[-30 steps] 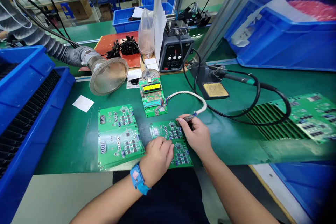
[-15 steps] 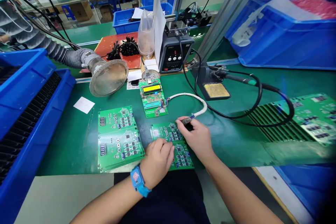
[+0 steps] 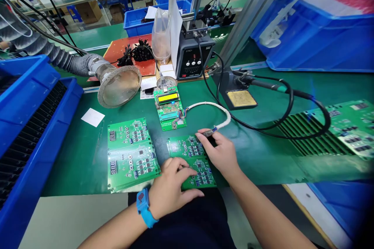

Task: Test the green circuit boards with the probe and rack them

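A green circuit board panel (image 3: 191, 148) lies flat on the bench in front of me. Over its lower left part rests my left hand (image 3: 171, 186), fingers and thumb apart, holding nothing; its fingertips are on or just above the board. My right hand (image 3: 220, 153) pinches a small grey connector (image 3: 208, 132) at the panel's top right edge. From that connector a white sleeved cable (image 3: 225, 118) curves back to a programmer board (image 3: 177, 127) with a lit yellow display (image 3: 168, 97). The connector's tip is too small to make out. A blue wrist strap (image 3: 146, 208) circles my left wrist.
Stacked circuit boards (image 3: 131, 155) lie at left, and more boards (image 3: 347, 124) at right. A fume extraction hood (image 3: 119, 87), a soldering station (image 3: 194, 58) and an iron stand (image 3: 241, 99) stand behind. Black cable (image 3: 263, 128) loops across the right. Blue bins (image 3: 58, 124) flank the bench.
My left hand has opened from a loosely curled shape, its thumb swinging out toward the panel's front edge. My right hand stays in place with the connector.
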A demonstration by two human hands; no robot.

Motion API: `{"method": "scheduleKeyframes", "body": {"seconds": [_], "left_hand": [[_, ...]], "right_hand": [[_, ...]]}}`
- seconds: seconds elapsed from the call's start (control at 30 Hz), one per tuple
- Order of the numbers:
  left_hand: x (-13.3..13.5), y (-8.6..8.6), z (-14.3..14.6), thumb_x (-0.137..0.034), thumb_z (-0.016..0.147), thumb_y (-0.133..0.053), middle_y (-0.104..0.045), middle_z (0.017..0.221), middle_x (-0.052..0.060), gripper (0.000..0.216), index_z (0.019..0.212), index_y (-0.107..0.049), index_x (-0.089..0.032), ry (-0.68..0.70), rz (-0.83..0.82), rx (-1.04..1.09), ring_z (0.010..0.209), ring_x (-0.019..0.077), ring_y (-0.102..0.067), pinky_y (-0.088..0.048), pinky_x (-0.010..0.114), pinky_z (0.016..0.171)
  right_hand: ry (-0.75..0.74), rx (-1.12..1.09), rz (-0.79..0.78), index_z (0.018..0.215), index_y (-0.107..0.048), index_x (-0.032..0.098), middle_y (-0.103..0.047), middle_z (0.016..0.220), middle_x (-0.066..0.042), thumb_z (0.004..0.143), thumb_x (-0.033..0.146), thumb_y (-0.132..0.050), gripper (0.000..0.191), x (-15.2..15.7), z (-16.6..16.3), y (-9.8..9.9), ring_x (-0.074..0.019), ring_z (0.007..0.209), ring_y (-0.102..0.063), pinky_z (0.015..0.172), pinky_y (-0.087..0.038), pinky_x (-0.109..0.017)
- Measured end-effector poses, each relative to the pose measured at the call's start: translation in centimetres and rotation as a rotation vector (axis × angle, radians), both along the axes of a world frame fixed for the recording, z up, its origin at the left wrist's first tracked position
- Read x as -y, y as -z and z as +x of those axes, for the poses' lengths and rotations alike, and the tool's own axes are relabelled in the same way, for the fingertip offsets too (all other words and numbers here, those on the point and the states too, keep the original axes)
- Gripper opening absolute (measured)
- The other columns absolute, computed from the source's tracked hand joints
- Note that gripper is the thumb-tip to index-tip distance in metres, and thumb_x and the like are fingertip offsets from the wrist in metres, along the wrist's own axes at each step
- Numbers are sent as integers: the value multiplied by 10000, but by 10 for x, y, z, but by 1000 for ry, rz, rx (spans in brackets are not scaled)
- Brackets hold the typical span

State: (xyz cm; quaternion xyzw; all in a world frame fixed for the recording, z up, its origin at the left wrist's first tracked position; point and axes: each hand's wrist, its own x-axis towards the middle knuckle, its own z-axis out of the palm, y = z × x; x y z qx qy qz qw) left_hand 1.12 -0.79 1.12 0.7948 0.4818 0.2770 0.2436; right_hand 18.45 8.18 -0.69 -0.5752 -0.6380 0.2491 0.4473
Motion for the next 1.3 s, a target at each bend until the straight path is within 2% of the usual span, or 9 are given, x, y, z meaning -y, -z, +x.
{"method": "scheduleKeyframes", "body": {"seconds": [0.13, 0.33, 1.03, 1.3], "left_hand": [[0, 3, -1, -310, 727, -818, -557, 1068, 40, 370, 1051, -646, -266, 24, -34, -3, 936, 210, -550, -504, 327, 801], [0, 7, 0, -311, 730, -815, -562, 1050, 44, 293, 966, -660, -234, 21, -48, 11, 932, 218, -549, -497, 333, 792], [4, 14, -1, -301, 738, -808, -585, 1043, 63, 342, 1022, -636, -220, 10, 91, 7, 932, 239, -563, -536, 333, 736], [6, 15, -2, -326, 717, -822, -602, 1036, 86, 457, 1090, -597, -190, -1, 144, -21, 933, 258, -580, -557, 354, 728]], "right_hand": [[-2, 8, 7, 846, -677, 195, -721, 834, -58, 833, 363, -588, 190, 0, 0, 0, -216, 804, -669, 787, -528, -352], [3, 21, -7, 845, -676, 192, -725, 848, -60, 831, 379, -583, 210, 0, 0, 0, -218, 809, -671, 799, -526, -354], [-19, 5, -22, 863, -680, 192, -723, 858, -61, 834, 385, -583, 218, 0, 1, 3, -216, 824, -668, 806, -522, -346], [-23, 15, -24, 853, -675, 200, -724, 857, -56, 830, 393, -583, 215, 0, 2, 2, -216, 824, -667, 803, -520, -346]]}}
